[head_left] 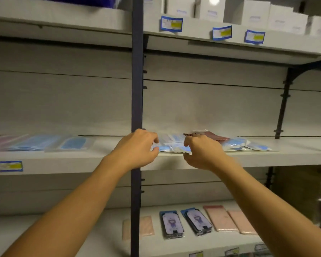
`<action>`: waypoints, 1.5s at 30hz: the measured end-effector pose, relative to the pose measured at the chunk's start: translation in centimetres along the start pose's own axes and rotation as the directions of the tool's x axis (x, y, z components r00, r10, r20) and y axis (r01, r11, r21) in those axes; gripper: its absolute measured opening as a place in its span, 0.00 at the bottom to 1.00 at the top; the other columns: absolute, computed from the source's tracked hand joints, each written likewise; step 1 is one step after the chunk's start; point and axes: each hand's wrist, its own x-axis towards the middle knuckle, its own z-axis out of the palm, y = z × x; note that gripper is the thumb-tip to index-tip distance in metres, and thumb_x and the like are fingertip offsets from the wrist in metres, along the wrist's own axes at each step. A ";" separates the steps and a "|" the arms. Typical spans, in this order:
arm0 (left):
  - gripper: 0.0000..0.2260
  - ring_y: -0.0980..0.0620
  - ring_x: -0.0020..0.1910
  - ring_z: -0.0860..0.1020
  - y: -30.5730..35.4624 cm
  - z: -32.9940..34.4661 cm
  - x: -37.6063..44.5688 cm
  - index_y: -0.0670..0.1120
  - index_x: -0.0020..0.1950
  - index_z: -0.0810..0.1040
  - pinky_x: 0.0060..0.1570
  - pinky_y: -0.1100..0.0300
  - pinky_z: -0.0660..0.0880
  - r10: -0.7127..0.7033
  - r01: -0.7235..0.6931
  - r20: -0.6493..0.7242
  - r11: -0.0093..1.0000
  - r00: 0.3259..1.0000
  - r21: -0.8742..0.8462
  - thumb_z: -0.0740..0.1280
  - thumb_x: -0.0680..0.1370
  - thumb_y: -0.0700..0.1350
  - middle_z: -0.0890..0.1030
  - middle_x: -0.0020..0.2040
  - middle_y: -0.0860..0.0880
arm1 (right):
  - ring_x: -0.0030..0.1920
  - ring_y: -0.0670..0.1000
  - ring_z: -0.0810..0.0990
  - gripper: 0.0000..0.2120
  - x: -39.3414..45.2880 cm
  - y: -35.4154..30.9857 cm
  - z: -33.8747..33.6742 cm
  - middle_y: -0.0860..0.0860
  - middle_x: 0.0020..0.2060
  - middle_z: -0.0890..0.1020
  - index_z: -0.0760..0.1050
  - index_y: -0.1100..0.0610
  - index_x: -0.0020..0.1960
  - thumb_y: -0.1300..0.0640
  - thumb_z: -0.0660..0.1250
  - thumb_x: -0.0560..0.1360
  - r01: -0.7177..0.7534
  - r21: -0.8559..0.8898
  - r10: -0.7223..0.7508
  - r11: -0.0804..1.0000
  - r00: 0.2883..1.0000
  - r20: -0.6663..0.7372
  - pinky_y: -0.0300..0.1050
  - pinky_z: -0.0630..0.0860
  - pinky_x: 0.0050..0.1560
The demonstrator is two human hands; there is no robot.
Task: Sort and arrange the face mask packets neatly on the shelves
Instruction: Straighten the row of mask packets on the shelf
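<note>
A loose pile of clear packets with blue face masks (171,145) lies on the middle shelf (285,158), right of the dark upright post. My left hand (137,147) grips the pile's left edge with curled fingers. My right hand (202,151) pinches the front right part of the same packets. Behind my right hand lies a dark red mask packet (211,135), and more blue packets (248,144) spread to the right. On the left bay of the shelf, blue mask packets (72,143) and a pinkish one (0,143) lie in a row.
A dark vertical post (137,80) splits the shelving into two bays. White boxes (248,13) stand on the top shelf above blue price labels (171,24). Phone cases (172,222) in blue and pink lie on the lower shelf. A dark bracket (283,108) stands at the right.
</note>
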 end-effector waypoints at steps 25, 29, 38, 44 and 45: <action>0.11 0.45 0.43 0.81 1.1 11.1 18.7 0.47 0.49 0.83 0.46 0.49 0.82 -0.219 0.232 0.153 0.970 0.964 -0.071 0.66 0.79 0.52 0.83 0.46 0.46 | 0.51 0.59 0.79 0.16 13.7 18.6 6.8 0.56 0.54 0.81 0.76 0.57 0.61 0.50 0.66 0.77 -0.227 -0.044 0.229 0.973 0.971 0.064 0.49 0.77 0.48; 0.16 0.42 0.41 0.81 1.7 12.6 21.1 0.42 0.42 0.80 0.38 0.53 0.79 -0.336 0.352 0.124 0.924 0.934 -0.148 0.66 0.79 0.55 0.82 0.43 0.42 | 0.46 0.58 0.75 0.21 15.3 20.4 8.8 0.58 0.54 0.81 0.71 0.58 0.58 0.41 0.66 0.78 -0.289 -0.037 0.291 0.957 0.953 0.088 0.47 0.71 0.44; 0.24 0.44 0.45 0.80 1.9 13.5 23.6 0.43 0.49 0.75 0.37 0.56 0.73 -0.530 0.576 0.259 0.802 0.808 -0.158 0.76 0.72 0.61 0.79 0.48 0.44 | 0.48 0.58 0.78 0.18 16.6 22.2 11.0 0.55 0.47 0.79 0.73 0.57 0.54 0.43 0.69 0.76 -0.359 0.069 0.336 0.931 0.916 0.220 0.50 0.77 0.50; 0.19 0.47 0.43 0.82 2.7 13.5 23.1 0.42 0.51 0.77 0.41 0.56 0.80 -0.558 0.613 0.311 0.782 0.769 -0.112 0.79 0.72 0.52 0.81 0.47 0.43 | 0.56 0.62 0.78 0.17 16.8 23.2 10.7 0.61 0.58 0.80 0.73 0.61 0.63 0.55 0.66 0.76 -0.375 0.145 0.357 0.916 0.924 0.137 0.49 0.77 0.52; 0.17 0.48 0.41 0.81 2.8 13.5 23.1 0.42 0.51 0.76 0.41 0.56 0.79 -0.565 0.620 0.307 0.775 0.766 -0.123 0.79 0.72 0.50 0.80 0.46 0.44 | 0.57 0.63 0.78 0.17 16.8 23.3 10.7 0.61 0.58 0.79 0.72 0.61 0.64 0.56 0.66 0.77 -0.374 0.157 0.357 0.914 0.926 0.125 0.49 0.76 0.51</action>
